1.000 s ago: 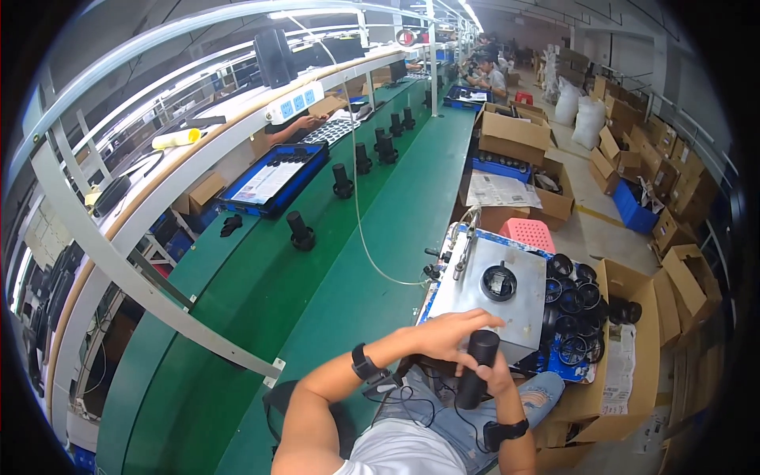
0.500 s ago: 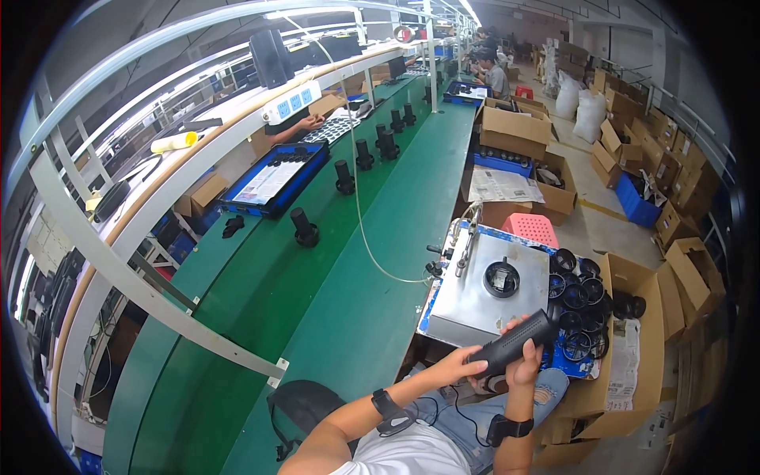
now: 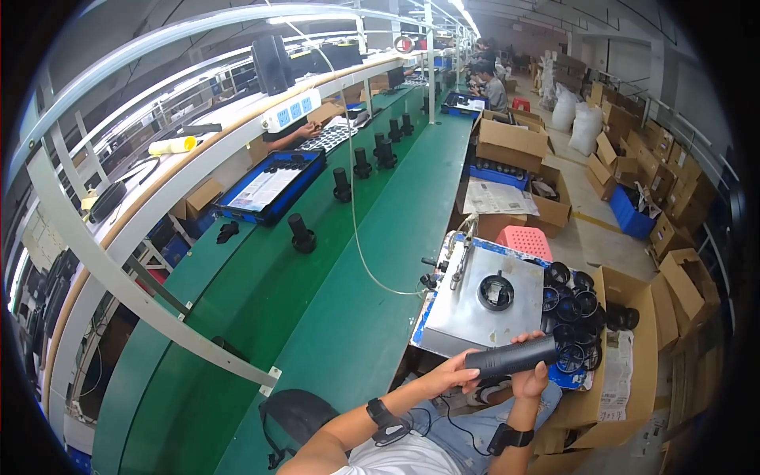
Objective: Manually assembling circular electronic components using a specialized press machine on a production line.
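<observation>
A black cylinder-shaped housing [image 3: 511, 358] with a textured, finely perforated surface is held between both my hands above my lap. Its left end is gripped by my left hand [image 3: 451, 375], with fingers wrapped round it. My right hand [image 3: 532, 381] closes round the right part, thumb in front and fingertips showing over the top edge. Just beyond the hands stands a metal box-shaped fixture [image 3: 467, 313] with a round black ring part [image 3: 495, 293] on its top. To its right, several black ring-shaped parts [image 3: 566, 309] lie piled on a blue surface.
A green conveyor bench [image 3: 348, 317] runs away on the left, bearing upright black assemblies [image 3: 301, 233]. A blue tray [image 3: 269, 186] sits along its far side, near another person's hand [image 3: 310, 129]. Right of me stands an open cardboard box [image 3: 637, 356]; a pink stool [image 3: 524, 240] is behind the fixture.
The black cylinder has turned from a steep tilt to nearly level, and its right end has come down. Both hands still hold it. The whole view has shifted slightly.
</observation>
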Demonstrator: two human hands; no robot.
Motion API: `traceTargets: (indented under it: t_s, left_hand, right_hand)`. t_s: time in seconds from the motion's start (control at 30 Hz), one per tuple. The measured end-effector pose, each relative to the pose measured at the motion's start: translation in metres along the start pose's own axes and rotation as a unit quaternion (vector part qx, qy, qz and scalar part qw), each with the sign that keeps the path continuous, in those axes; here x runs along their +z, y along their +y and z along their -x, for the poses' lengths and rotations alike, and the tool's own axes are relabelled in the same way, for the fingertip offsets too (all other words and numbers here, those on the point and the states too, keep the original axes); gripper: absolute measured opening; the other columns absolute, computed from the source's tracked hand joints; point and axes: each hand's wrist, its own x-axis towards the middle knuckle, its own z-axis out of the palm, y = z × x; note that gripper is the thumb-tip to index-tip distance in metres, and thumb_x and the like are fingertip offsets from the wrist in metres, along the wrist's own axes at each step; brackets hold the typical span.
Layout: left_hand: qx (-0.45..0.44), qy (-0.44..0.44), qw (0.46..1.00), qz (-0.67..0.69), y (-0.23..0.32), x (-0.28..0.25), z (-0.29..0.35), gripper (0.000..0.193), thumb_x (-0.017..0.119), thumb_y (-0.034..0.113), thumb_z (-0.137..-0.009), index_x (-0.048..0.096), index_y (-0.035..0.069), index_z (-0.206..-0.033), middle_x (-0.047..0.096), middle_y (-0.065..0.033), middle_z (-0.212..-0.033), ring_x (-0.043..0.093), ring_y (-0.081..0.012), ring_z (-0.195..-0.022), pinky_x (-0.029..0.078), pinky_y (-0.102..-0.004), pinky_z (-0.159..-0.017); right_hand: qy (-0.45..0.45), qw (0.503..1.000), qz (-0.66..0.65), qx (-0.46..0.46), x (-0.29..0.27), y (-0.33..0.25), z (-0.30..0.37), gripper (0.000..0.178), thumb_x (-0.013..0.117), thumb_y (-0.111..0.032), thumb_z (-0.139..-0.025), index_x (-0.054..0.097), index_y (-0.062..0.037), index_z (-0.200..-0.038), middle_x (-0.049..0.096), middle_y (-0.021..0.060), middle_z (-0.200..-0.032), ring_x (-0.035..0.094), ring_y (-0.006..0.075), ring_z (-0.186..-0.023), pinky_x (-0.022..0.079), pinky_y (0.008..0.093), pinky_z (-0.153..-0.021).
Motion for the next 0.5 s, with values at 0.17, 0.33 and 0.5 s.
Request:
traceTargets:
  t_s: [0.17,0.33,0.5]
  left_hand:
    - [0.253,0.097,0.832,-0.484,0.025,0.016,-0.02,0.07,0.073,0.015,-0.082,0.035,0.003,-0.14,0.058,-0.0093,-0.093,0.057,-0.017,-0.08,0.046,-0.0289,-0.071]
    - [0.202,0.133,0.895,-0.375,0.051,0.032,-0.029,0.069,0.072,0.014,-0.081,0.037,0.002,-0.139,0.054,-0.0123,-0.115,0.056,-0.0162,-0.098,0.046,-0.0286,-0.077]
    - [0.231,0.106,0.913,-0.319,0.04,0.027,-0.039,0.07,0.076,0.008,-0.077,0.039,0.004,-0.137,0.054,-0.011,-0.118,0.056,-0.0127,-0.094,0.046,-0.026,-0.073]
  right_hand:
    - [0.111,0.992,-0.065,-0.007,-0.007,-0.001,-0.017,0.06,0.064,-0.032,-0.086,0.04,-0.0034,-0.132,0.052,0.0127,-0.12,0.049,0.0263,-0.116,0.035,0.0408,-0.107]
    - [0.051,0.984,-0.163,-0.05,0.007,-0.008,-0.044,0.056,0.061,-0.019,-0.084,0.037,-0.0028,-0.133,0.046,0.0117,-0.125,0.044,0.0272,-0.121,0.03,0.0414,-0.112]
    - [-0.016,0.978,-0.185,-0.099,0.015,-0.014,-0.048,0.065,0.067,-0.012,-0.077,0.033,-0.006,-0.132,0.043,0.0087,-0.121,0.042,0.0258,-0.123,0.029,0.0408,-0.113]
